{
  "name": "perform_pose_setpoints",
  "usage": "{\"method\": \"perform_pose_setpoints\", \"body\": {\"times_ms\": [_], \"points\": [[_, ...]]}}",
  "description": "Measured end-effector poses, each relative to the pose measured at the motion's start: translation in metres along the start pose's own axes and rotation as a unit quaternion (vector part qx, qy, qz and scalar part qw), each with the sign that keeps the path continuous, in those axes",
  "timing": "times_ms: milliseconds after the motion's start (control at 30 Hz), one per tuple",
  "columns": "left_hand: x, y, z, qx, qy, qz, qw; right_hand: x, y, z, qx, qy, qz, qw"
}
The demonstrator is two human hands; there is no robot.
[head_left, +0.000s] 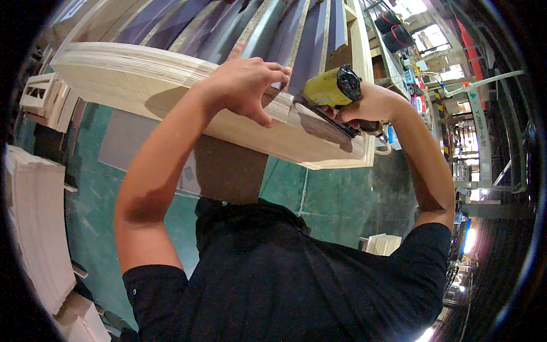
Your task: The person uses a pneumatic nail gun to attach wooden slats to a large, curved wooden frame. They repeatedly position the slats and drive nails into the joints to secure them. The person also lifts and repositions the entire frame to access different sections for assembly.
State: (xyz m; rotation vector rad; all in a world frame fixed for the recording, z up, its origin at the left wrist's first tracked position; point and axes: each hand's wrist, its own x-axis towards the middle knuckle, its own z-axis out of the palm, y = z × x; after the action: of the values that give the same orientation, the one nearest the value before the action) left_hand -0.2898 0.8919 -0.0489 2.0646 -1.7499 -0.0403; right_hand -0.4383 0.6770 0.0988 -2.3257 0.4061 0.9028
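Note:
My right hand (pixel 378 102) grips the handle of a yellow and black air nail gun (pixel 329 89). Its long black magazine lies along the light plywood edge of a large wooden frame (pixel 131 65), toward the right corner. To the left of the tool, my left hand (pixel 245 85) is spread over the same edge, with fingers apart and nothing in them. Whether its underside touches the wood is hard to see. Behind the edge, grey-purple panels (pixel 288 37) alternate with pale strips running away from me.
Stacked pale boards (pixel 40 216) stand at the left, with a small wooden frame (pixel 43 94) beyond them. Grey and brown sheets (pixel 134 139) lie on the green floor below the frame. A cluttered bench (pixel 401 71) runs along the right, and a pale air hose (pixel 484 81) crosses there.

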Motion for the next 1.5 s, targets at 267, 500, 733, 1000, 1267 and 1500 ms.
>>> {"method": "perform_pose_setpoints", "body": {"times_ms": [267, 500, 733, 1000, 1267, 1500], "points": [[-0.006, -0.007, -0.006, -0.026, -0.01, 0.025, 0.999, -0.016, 0.041, 0.01, 0.023, 0.003, 0.006, 1.0], [-0.003, -0.005, 0.002, -0.014, -0.001, 0.03, 0.999, -0.015, 0.049, 0.015, 0.055, 0.045, -0.012, 0.997], [-0.001, -0.006, 0.0, -0.004, 0.0, 0.034, 0.999, -0.012, 0.056, 0.02, 0.077, 0.107, -0.083, 0.988], [0.017, -0.046, -0.015, -0.082, 0.199, -0.001, 0.977, -0.017, 0.045, 0.018, 0.063, 0.037, -0.094, 0.993], [0.064, -0.036, -0.03, 0.165, -0.097, -0.34, 0.921, -0.023, 0.04, 0.016, 0.039, 0.062, -0.097, 0.993], [0.065, -0.033, -0.023, 0.188, -0.107, -0.375, 0.901, -0.018, 0.049, 0.015, 0.057, 0.055, -0.106, 0.991]]}}
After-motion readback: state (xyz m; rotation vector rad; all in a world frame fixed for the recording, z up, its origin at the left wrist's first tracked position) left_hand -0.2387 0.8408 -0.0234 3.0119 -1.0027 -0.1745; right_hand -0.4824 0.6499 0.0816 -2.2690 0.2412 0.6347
